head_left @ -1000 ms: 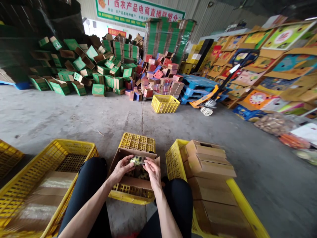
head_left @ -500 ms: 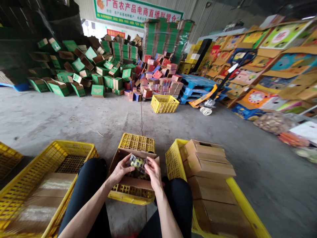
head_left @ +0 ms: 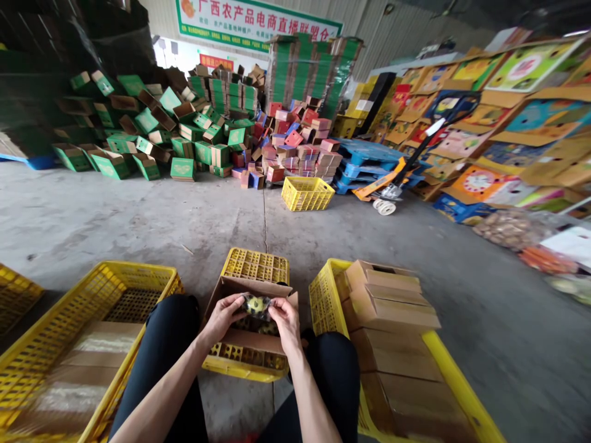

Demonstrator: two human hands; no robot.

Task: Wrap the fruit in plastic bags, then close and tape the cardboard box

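Observation:
A yellow-green fruit in a clear plastic wrapper with dark spots point(head_left: 257, 305) is stretched between my two hands, over an open cardboard box point(head_left: 249, 338). My left hand point(head_left: 226, 315) pinches the wrapper's left end, and my right hand point(head_left: 283, 314) pinches its right end. Which fruit it is, I cannot make out. More such wrapped pieces point(head_left: 268, 328) lie inside the box, partly hidden below my hands. Under the box stands an upturned yellow plastic crate point(head_left: 256, 266), between my knees.
To my right a yellow crate point(head_left: 323, 298) holds closed cardboard boxes point(head_left: 392, 344). At my left another yellow crate point(head_left: 143, 271) contains taped boxes point(head_left: 87, 363). Farther off are a yellow basket point(head_left: 307, 194), a pallet jack point(head_left: 392, 178), blue pallets point(head_left: 364, 157) and heaped green boxes point(head_left: 182, 168).
My hands have drawn slightly apart and the wrapper between them is pulled straighter. The left fingers have closed in on its end. Surrounding things look unmoved.

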